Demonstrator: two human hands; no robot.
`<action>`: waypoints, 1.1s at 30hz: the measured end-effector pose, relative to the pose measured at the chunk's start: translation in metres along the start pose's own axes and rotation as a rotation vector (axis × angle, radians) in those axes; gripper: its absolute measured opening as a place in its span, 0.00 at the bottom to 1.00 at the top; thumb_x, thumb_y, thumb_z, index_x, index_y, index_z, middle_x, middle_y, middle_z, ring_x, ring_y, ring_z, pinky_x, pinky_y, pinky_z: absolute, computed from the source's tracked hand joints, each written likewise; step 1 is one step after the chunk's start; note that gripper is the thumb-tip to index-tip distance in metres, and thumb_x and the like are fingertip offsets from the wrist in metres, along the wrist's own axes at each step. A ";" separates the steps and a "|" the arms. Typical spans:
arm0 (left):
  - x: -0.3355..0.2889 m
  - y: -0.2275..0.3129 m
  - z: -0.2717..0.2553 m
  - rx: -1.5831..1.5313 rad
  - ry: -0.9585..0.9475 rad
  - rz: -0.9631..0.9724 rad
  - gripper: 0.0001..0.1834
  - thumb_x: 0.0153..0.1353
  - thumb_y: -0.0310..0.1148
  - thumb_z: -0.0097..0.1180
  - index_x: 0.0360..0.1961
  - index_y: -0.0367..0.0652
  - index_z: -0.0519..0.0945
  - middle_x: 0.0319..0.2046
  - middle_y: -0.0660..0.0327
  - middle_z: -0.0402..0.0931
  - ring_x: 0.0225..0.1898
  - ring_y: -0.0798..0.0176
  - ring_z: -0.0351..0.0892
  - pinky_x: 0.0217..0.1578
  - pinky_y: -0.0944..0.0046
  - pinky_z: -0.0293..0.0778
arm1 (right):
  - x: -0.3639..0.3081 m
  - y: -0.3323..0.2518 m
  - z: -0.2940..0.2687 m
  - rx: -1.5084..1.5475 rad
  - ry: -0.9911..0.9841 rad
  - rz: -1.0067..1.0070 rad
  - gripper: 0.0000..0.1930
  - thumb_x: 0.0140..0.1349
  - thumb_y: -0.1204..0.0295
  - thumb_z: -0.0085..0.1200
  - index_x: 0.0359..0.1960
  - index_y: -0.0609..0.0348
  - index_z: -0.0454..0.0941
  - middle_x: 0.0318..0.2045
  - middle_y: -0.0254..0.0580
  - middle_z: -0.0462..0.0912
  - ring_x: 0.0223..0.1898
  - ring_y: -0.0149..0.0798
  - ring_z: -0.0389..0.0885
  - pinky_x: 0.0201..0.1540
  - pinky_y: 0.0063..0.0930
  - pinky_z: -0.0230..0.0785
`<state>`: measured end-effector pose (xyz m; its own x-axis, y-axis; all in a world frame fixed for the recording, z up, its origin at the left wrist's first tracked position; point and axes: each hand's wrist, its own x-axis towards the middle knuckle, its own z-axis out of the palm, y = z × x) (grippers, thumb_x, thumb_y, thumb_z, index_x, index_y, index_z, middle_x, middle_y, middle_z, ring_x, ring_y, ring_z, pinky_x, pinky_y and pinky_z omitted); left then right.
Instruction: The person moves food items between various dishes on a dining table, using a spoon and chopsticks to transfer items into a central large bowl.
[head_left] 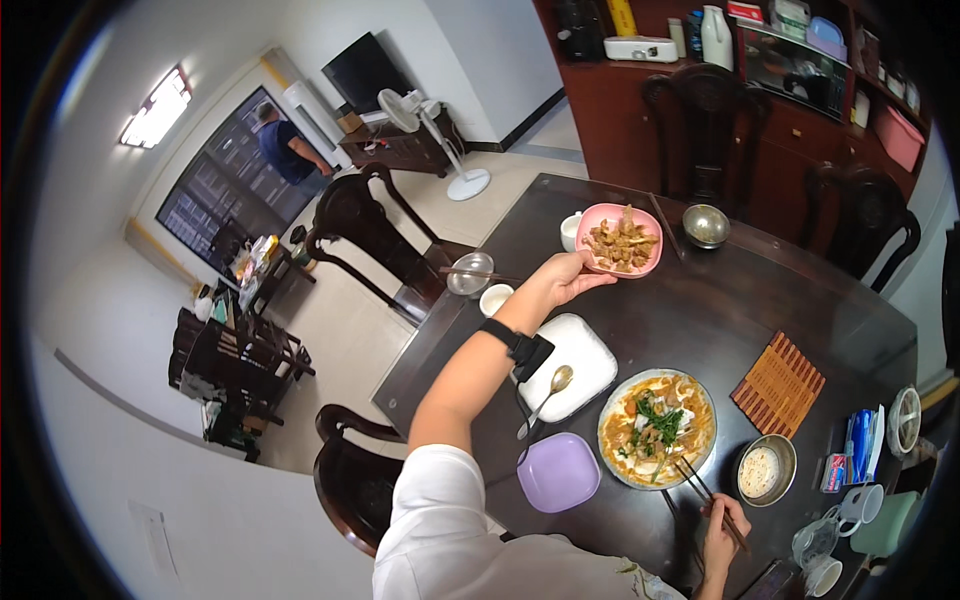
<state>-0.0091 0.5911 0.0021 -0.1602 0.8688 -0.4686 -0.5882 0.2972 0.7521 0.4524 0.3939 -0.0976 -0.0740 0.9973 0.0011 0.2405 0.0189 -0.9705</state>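
Observation:
Stretched far across the table, my left hand [570, 277] grips the near-left edge of a pink plate [652, 262] that bears brown pieces of food [622, 243]. Whether the plate touches the table I cannot tell. My right hand [727, 530], at the lower right, is closed on dark chopsticks [703, 485]. Their tips reach the near right side of a large round dish [604, 440] of food in orange-red sauce, topped with chopped greens [657, 425]. Just right of it stands a metal bowl [790, 458] with pale food inside.
A white square plate [590, 350] with a spoon [548, 395] and a purple plate [560, 475] lie left of the dish. Metal bowls [706, 226] and white cups [495, 298] stand farther off. A slatted mat [778, 385] lies right. Chairs [375, 235] surround the table; a person [285, 150] stands far off.

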 end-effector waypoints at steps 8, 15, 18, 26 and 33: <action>-0.197 0.012 0.019 0.102 -0.177 0.055 0.19 0.63 0.26 0.40 0.50 0.20 0.65 0.45 0.38 0.74 0.43 0.44 0.81 0.45 0.58 0.82 | -0.002 0.008 0.007 -0.017 -0.021 -0.029 0.11 0.67 0.70 0.49 0.37 0.68 0.78 0.26 0.40 0.80 0.26 0.30 0.80 0.31 0.22 0.74; -0.241 -0.039 -0.004 0.038 -0.295 -0.077 0.20 0.61 0.27 0.45 0.53 0.25 0.66 0.48 0.38 0.73 0.47 0.42 0.79 0.44 0.57 0.82 | -0.011 -0.007 0.001 0.010 0.023 -0.065 0.12 0.67 0.69 0.49 0.38 0.67 0.79 0.27 0.42 0.82 0.29 0.30 0.81 0.34 0.22 0.73; -0.230 -0.076 -0.014 0.103 -0.267 -0.146 0.20 0.61 0.28 0.47 0.54 0.30 0.68 0.48 0.42 0.75 0.46 0.45 0.80 0.46 0.55 0.80 | -0.013 -0.009 0.000 0.048 0.072 -0.060 0.12 0.67 0.69 0.50 0.40 0.67 0.80 0.28 0.41 0.82 0.31 0.30 0.81 0.35 0.22 0.73; -0.203 -0.161 -0.036 0.172 -0.181 -0.265 0.22 0.58 0.19 0.37 0.55 0.25 0.61 0.51 0.41 0.71 0.46 0.45 0.79 0.47 0.54 0.81 | -0.026 -0.038 0.018 0.373 0.103 -0.041 0.14 0.69 0.70 0.47 0.47 0.71 0.76 0.37 0.47 0.83 0.39 0.37 0.83 0.42 0.28 0.78; -0.190 -0.218 -0.019 0.216 -0.165 -0.275 0.21 0.57 0.17 0.36 0.53 0.23 0.62 0.49 0.41 0.71 0.48 0.46 0.78 0.47 0.54 0.81 | -0.046 -0.037 0.052 0.455 -0.197 -0.082 0.13 0.67 0.73 0.48 0.48 0.67 0.76 0.40 0.44 0.84 0.42 0.33 0.82 0.45 0.23 0.74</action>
<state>0.1343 0.3539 -0.0816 0.1203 0.7920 -0.5986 -0.4077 0.5892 0.6976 0.3966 0.3440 -0.0744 -0.2672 0.9604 0.0788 -0.2169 0.0197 -0.9760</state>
